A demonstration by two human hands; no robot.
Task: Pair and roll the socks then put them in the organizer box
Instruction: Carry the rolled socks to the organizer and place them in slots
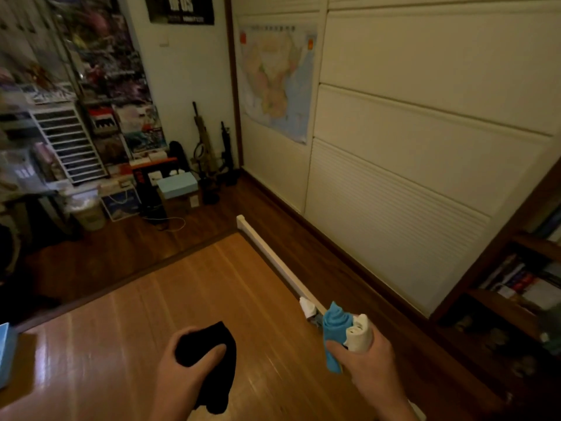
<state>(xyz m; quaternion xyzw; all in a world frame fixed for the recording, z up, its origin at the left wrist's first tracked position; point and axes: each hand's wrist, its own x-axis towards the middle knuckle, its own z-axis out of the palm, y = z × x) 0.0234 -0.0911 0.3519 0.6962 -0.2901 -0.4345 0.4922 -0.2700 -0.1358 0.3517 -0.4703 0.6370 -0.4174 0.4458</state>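
My left hand [185, 364] is closed round a soft, bunched black sock [212, 360], its loose end hanging below my palm over the glossy wooden surface [151, 314]. My right hand [368, 361] is closed on a limp blue sock [334, 332] and a rolled cream sock [359, 334], side by side. Far to my left, a pale blue box edge [5, 354].

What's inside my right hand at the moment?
The right hand grips a blue sock and a cream sock, tops poking out. The fingers cover their lower parts, so anything else in there can't be seen.
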